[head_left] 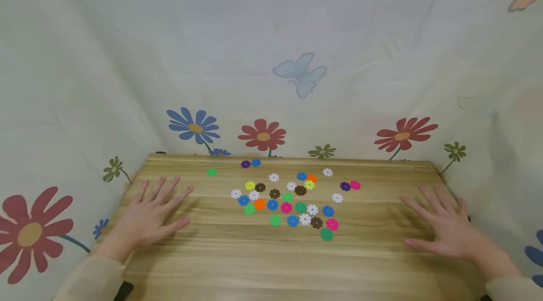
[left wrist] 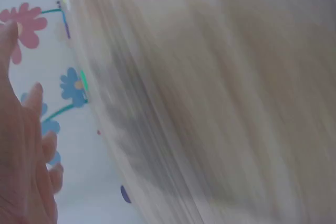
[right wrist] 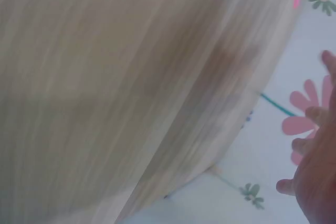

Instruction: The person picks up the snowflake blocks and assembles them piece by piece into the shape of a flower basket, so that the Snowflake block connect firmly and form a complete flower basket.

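Several flat, notched plastic discs shaped like flowers lie scattered over the middle of the table, among them an orange disc (head_left: 259, 204), a pink disc (head_left: 286, 207) and a brown disc (head_left: 316, 223). My left hand (head_left: 148, 216) is held over the table's left side with fingers spread, holding nothing; a light green disc (head_left: 211, 172) lies nearest to it. On the right, my right hand (head_left: 449, 228) also has its fingers spread and holds nothing. Closest to that hand are a bright pink disc (head_left: 355, 185) and a purple disc (head_left: 345, 186). In both wrist views the hands appear raised above the wood.
The wooden table (head_left: 271, 268) has a light, striped grain. A pale cloth (head_left: 237, 56) printed with flowers and butterflies hangs behind it and along both sides.
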Demonstrator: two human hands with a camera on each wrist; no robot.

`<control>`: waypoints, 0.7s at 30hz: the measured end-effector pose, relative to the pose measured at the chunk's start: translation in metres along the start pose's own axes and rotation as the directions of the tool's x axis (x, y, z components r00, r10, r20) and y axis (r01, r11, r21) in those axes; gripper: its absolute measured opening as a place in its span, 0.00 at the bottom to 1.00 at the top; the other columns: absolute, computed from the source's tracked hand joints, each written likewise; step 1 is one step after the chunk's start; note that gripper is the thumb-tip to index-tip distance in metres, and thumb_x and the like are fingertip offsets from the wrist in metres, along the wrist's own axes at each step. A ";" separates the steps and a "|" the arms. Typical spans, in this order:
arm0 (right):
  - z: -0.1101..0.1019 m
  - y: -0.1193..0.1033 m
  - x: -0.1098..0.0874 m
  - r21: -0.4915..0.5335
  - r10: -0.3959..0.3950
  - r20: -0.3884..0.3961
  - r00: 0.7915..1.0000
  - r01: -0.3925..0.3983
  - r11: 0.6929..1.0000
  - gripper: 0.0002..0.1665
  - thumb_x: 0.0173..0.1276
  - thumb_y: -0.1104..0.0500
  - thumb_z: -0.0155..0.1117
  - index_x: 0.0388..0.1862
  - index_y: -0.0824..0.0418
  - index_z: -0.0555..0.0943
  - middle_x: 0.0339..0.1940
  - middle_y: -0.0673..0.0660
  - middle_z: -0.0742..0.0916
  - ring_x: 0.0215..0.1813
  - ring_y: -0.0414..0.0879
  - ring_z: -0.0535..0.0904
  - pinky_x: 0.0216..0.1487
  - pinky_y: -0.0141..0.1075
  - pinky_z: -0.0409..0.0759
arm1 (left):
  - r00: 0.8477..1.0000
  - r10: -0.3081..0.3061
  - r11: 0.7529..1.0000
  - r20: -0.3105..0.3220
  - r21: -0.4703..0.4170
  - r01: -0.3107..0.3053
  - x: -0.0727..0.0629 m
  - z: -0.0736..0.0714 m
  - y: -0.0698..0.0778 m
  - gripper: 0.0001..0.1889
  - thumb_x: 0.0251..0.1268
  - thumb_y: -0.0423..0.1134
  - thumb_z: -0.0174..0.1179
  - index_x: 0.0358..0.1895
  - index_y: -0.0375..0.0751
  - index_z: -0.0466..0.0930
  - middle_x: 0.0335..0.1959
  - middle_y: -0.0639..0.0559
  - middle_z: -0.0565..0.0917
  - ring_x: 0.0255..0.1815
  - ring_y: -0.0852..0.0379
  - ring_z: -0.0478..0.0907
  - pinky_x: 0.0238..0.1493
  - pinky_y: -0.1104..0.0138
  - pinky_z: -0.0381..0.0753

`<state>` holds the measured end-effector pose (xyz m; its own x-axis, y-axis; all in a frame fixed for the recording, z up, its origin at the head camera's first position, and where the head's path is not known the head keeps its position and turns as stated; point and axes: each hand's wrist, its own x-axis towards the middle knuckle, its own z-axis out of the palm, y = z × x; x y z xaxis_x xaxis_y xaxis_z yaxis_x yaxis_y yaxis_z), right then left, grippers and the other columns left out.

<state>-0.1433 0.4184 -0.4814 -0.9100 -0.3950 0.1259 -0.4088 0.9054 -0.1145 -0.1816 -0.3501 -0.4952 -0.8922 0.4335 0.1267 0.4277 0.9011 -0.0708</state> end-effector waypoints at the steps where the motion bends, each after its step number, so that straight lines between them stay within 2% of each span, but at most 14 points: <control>1: 0.000 -0.003 0.003 0.021 0.006 0.006 1.000 -0.007 1.000 0.64 0.62 0.27 0.78 0.91 0.36 0.57 0.92 0.67 0.50 0.87 0.80 0.37 0.67 0.91 0.31 | 1.000 -0.010 1.000 0.006 -0.003 0.010 0.002 -0.001 0.002 0.44 0.80 0.73 0.50 0.91 0.66 0.49 0.91 0.42 0.50 0.90 0.31 0.42 0.84 0.38 0.20; 4: 0.003 -0.015 0.016 0.071 0.032 0.026 0.999 -0.034 0.997 0.59 0.64 0.29 0.77 0.89 0.39 0.62 0.91 0.70 0.52 0.85 0.83 0.45 0.68 0.90 0.34 | 0.999 -0.035 0.999 0.025 -0.023 0.035 0.011 -0.003 0.011 0.44 0.80 0.74 0.48 0.91 0.66 0.48 0.90 0.40 0.51 0.89 0.28 0.45 0.83 0.36 0.21; 8: 0.012 -0.041 0.042 0.117 0.071 0.031 0.997 -0.075 0.990 0.55 0.67 0.29 0.75 0.86 0.46 0.67 0.88 0.74 0.59 0.83 0.82 0.56 0.70 0.88 0.47 | 0.997 -0.059 0.994 0.052 -0.088 0.063 0.030 -0.004 0.031 0.45 0.79 0.76 0.47 0.91 0.63 0.51 0.91 0.39 0.50 0.89 0.27 0.44 0.83 0.33 0.24; 11: 0.019 -0.064 0.063 0.185 0.082 0.010 0.997 -0.083 0.979 0.50 0.69 0.34 0.76 0.83 0.54 0.72 0.83 0.75 0.68 0.79 0.80 0.65 0.70 0.85 0.55 | 0.994 -0.075 0.985 0.076 -0.152 0.085 0.046 -0.004 0.051 0.45 0.80 0.76 0.46 0.91 0.61 0.51 0.91 0.38 0.50 0.89 0.26 0.44 0.82 0.29 0.30; 14: 0.026 -0.085 0.080 0.290 0.090 -0.018 0.996 -0.081 0.954 0.42 0.73 0.44 0.77 0.79 0.61 0.76 0.78 0.76 0.74 0.75 0.79 0.70 0.71 0.81 0.64 | 0.991 -0.092 0.970 0.095 -0.218 0.111 0.060 -0.003 0.072 0.44 0.82 0.75 0.44 0.91 0.60 0.49 0.90 0.37 0.50 0.88 0.25 0.47 0.81 0.26 0.34; 17: 0.035 -0.103 0.092 0.389 0.108 -0.055 0.993 -0.078 0.918 0.36 0.75 0.50 0.77 0.76 0.63 0.79 0.75 0.75 0.78 0.74 0.78 0.73 0.69 0.77 0.71 | 0.990 -0.114 0.950 0.087 -0.281 0.134 0.075 -0.004 0.093 0.45 0.82 0.74 0.45 0.92 0.56 0.49 0.90 0.35 0.51 0.87 0.24 0.50 0.81 0.25 0.36; 21: 0.051 -0.122 0.107 0.509 0.125 -0.115 0.985 -0.050 0.859 0.31 0.75 0.55 0.77 0.72 0.64 0.81 0.68 0.70 0.85 0.67 0.69 0.81 0.63 0.67 0.82 | 0.988 -0.146 0.913 0.053 -0.376 0.155 0.095 -0.004 0.122 0.45 0.84 0.68 0.51 0.91 0.46 0.52 0.87 0.33 0.60 0.85 0.27 0.59 0.82 0.28 0.45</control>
<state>-0.1942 0.2579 -0.5045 -0.9401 -0.2579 0.2228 -0.3408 0.7185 -0.6063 -0.2136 -0.1990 -0.4874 -0.9516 0.2959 0.0828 0.3065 0.8939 0.3272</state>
